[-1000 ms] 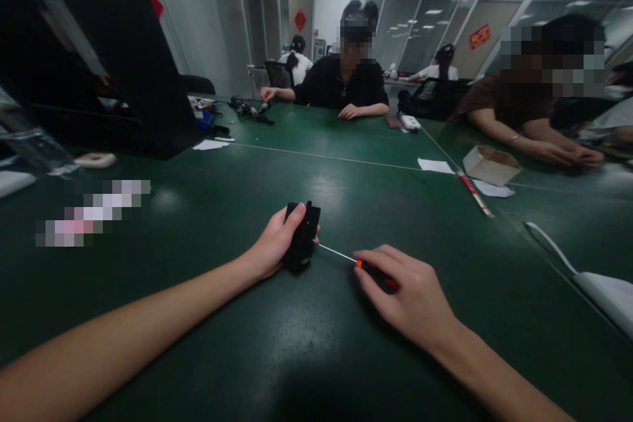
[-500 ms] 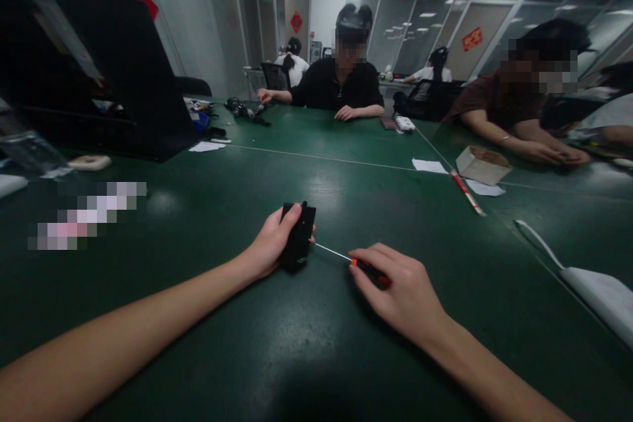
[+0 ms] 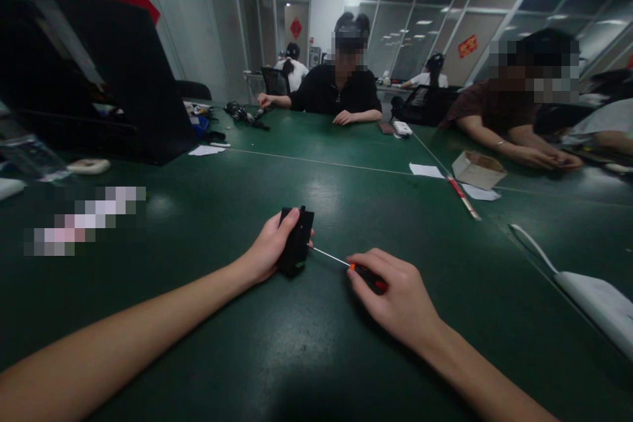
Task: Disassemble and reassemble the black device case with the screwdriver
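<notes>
My left hand (image 3: 270, 247) is closed around a small black box-like device (image 3: 297, 244), thumb on its upper face and fingertips showing at its right edge. The device is tilted above the green table (image 3: 208, 356). My right hand (image 3: 395, 287) grips the black and orange handle of a screwdriver (image 3: 366, 275). Its thin metal shaft points left, and the tip meets the device's right side; whether it sits in a screw or slot is too small to tell.
A large black open case (image 3: 133, 79) stands at the left. On the right are an open box (image 3: 478, 170), a red and white stick (image 3: 463, 198) and a white power strip-like object (image 3: 593, 303) with a cable. Tangled black cables (image 3: 246, 114) lie at the back. Several people sit around.
The whole scene sits slightly lower and further left in view, as the camera has shifted. Both hands keep their grips, and the screwdriver tip stays at the device's side.
</notes>
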The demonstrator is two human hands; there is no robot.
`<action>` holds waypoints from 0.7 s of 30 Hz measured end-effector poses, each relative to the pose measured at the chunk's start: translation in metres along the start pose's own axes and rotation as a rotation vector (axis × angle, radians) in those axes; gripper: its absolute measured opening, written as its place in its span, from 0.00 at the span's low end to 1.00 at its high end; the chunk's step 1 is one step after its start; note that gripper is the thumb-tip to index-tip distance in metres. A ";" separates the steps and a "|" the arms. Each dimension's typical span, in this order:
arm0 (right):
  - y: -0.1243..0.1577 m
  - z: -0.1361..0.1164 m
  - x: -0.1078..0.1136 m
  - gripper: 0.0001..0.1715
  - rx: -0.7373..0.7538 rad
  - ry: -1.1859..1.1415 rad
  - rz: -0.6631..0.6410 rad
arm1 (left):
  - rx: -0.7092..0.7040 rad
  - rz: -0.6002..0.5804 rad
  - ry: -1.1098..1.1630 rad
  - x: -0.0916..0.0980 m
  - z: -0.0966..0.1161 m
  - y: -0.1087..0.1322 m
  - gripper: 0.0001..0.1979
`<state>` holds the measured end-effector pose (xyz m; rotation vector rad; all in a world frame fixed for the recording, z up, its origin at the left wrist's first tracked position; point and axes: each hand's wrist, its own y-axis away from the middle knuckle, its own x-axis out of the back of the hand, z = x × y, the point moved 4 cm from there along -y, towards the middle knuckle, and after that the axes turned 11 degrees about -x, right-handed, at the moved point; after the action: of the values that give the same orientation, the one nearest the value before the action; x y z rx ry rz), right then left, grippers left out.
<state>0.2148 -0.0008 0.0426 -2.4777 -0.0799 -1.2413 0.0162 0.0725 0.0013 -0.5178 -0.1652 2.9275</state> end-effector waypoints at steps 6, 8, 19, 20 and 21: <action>0.001 -0.001 0.000 0.09 -0.020 -0.012 -0.006 | 0.003 -0.013 0.000 0.000 -0.001 0.000 0.26; 0.001 -0.001 -0.001 0.09 -0.025 -0.015 -0.013 | -0.006 -0.020 -0.010 -0.001 0.000 -0.001 0.26; 0.000 0.007 -0.005 0.15 -0.042 0.079 -0.043 | -0.003 -0.015 -0.011 -0.001 0.000 0.000 0.26; 0.000 0.006 -0.004 0.15 -0.026 0.070 -0.034 | -0.004 -0.021 -0.009 -0.001 -0.001 0.000 0.26; 0.001 0.005 -0.004 0.15 -0.002 0.059 -0.026 | -0.005 -0.025 -0.008 0.000 -0.002 0.000 0.25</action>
<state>0.2165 0.0008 0.0368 -2.4468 -0.0957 -1.3251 0.0172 0.0726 -0.0004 -0.5010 -0.1782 2.9060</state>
